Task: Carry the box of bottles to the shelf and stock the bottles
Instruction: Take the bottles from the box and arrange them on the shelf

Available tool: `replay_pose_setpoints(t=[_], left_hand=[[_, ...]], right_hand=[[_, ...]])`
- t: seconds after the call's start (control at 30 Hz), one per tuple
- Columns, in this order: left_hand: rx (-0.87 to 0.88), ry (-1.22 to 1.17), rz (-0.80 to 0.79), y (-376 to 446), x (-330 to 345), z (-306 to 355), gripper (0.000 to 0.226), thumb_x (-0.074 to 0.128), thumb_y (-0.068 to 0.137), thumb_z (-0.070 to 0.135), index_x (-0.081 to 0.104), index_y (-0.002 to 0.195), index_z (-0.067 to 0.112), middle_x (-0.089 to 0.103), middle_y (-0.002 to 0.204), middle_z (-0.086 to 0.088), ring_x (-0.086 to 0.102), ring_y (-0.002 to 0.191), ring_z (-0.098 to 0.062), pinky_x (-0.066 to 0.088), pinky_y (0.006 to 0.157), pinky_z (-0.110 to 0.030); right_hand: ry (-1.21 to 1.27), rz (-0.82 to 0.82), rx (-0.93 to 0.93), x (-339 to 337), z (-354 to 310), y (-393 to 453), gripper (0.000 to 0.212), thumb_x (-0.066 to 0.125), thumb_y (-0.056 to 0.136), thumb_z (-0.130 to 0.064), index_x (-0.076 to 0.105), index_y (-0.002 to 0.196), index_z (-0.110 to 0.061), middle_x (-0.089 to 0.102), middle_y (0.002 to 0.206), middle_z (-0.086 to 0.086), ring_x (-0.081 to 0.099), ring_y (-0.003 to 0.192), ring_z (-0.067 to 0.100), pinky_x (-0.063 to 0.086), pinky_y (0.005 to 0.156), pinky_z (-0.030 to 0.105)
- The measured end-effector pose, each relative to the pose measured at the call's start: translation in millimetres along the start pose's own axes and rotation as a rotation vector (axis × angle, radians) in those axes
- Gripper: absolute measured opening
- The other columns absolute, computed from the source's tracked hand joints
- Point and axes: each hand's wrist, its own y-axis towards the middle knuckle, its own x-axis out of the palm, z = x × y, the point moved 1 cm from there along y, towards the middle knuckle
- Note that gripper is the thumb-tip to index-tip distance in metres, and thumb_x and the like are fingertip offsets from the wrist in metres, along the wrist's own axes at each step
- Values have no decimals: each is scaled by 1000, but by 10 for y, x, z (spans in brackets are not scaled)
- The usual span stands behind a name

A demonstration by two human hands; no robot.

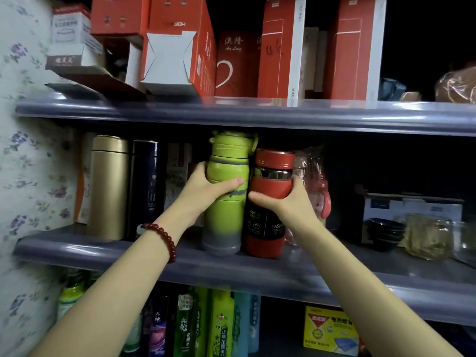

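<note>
At about nine o'clock on the middle shelf (77,247), a gold flask (109,186) and a dark blue flask (149,186) stand upright side by side, apart from the hands.

Toward the centre, the left hand (206,188), a red bead bracelet (161,235) on its wrist, grips the green bottle (228,202): the thumb lies across the front and the fingers (199,168) curl round the far side. The bottle stands upright with its grey base on the shelf near the front lip, its cap close under the upper shelf (257,115).

Just right of centre, the right hand (288,202) grips the red bottle (270,202) at the waist, fingers closed round it. This bottle also rests upright on the shelf, touching the green one.

At three o'clock sit a stack of dark bowls (383,231) and wrapped goods; red cartons fill the twelve o'clock shelf, and coloured bottles line the six o'clock one.

The carrying seems finished, and stocking is under way. These two bottles look set down but not yet released; letting go, and perhaps pushing them deeper, is what remains for them. The box is out of view, so how many bottles are left cannot be told.
</note>
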Motion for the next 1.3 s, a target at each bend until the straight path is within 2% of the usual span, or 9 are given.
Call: replay_pose_setpoints(t=[0.1,0.2,0.3,0.47,0.6,0.77,0.93,1.1,1.3], left_hand=[[-1,11,-81,-81,-77,-116,76,84,56,21,46,121,24,68,107,4,68,87,0,54,69,-16],[-10,15,-159,-139,-97,-218,79,83,67,6,40,129,28,67,110,6,67,92,-1,53,72,-16],[15,6,-134,-145,-118,-226,79,81,69,4,40,132,29,68,109,8,67,89,4,52,70,-12],[-15,-18,-81,-88,-288,-288,90,89,50,22,48,130,34,70,112,4,67,103,-12,55,87,-33],[-38,-58,-8,-67,-509,-347,90,86,47,26,52,129,34,72,110,0,69,102,-17,55,86,-38],[-55,-129,37,-80,-655,-473,68,81,70,12,51,128,32,71,112,-2,69,101,-16,55,89,-39],[-38,-122,-31,-104,-617,-523,76,80,72,16,44,138,31,69,117,2,67,106,-14,54,88,-35],[-109,97,-70,-209,-637,-548,92,80,52,47,43,133,28,66,119,6,64,108,-12,49,99,-39],[-251,435,-79,-304,-676,-369,94,78,49,57,46,129,20,61,122,4,59,110,-15,47,99,-34]], right_hand=[[-48,-31,-5,37,109,-76,97,89,45,-45,41,129,-35,66,111,-8,66,100,13,54,93,44],[-58,-58,4,26,150,-63,102,90,44,-44,38,132,-36,65,114,-6,65,103,15,53,94,46],[-84,-46,22,57,160,-72,104,89,42,-47,40,133,-37,65,115,-7,64,105,16,52,95,46],[-40,6,22,218,118,-99,93,89,49,-39,45,130,-37,65,112,-9,64,102,14,53,94,43],[-1,20,24,512,54,-129,91,88,44,-44,48,126,-37,66,108,-10,65,99,14,53,93,42],[-131,-11,-48,664,-60,-192,92,88,62,-34,38,140,-32,59,111,-9,56,100,12,41,83,22],[-117,39,-24,627,-18,-265,96,87,63,-36,33,143,-32,59,118,-6,56,106,15,40,84,22],[-185,36,-46,649,-41,-399,98,86,66,-33,27,145,-30,56,121,-3,50,103,12,38,86,22],[-315,4,15,639,-63,-473,101,87,65,-26,24,145,-21,53,126,10,54,112,25,39,87,26]])
